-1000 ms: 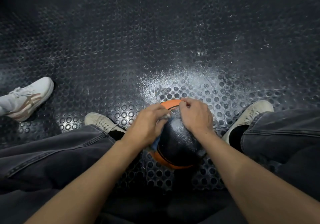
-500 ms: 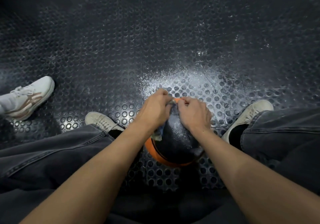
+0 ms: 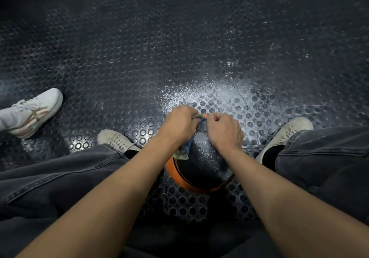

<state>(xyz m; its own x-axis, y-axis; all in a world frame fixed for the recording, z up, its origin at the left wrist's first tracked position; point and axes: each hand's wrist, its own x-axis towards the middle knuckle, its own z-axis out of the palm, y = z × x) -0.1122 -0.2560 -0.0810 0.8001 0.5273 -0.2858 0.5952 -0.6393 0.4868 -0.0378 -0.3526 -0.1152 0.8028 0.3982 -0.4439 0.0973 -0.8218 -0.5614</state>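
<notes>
Your ball (image 3: 207, 162), black on top with an orange band showing along its lower edge, sits on the studded dark floor (image 3: 139, 58) between your two pale shoes, the left shoe (image 3: 115, 140) and the right shoe (image 3: 287, 132) well apart on either side of it. Your left hand (image 3: 179, 124) lies over the ball's upper left side with its fingers curled round a crumpled cloth (image 3: 184, 151), whose blue and pale folds hang out below your palm against the ball's surface. Your right hand (image 3: 223, 130) rests on the top right of the ball, knuckles up and fingers curled tight, just beside the left hand. A twist of the cloth shows in the narrow gap between both hands, but you cannot tell whether your right fingertips pinch it or only press the ball. Beyond your hands, a pale speckled patch (image 3: 209, 94) spreads over the floor. Your dark trousers (image 3: 60, 174) frame both sides, and another person's white shoe (image 3: 34, 114) stands far left
</notes>
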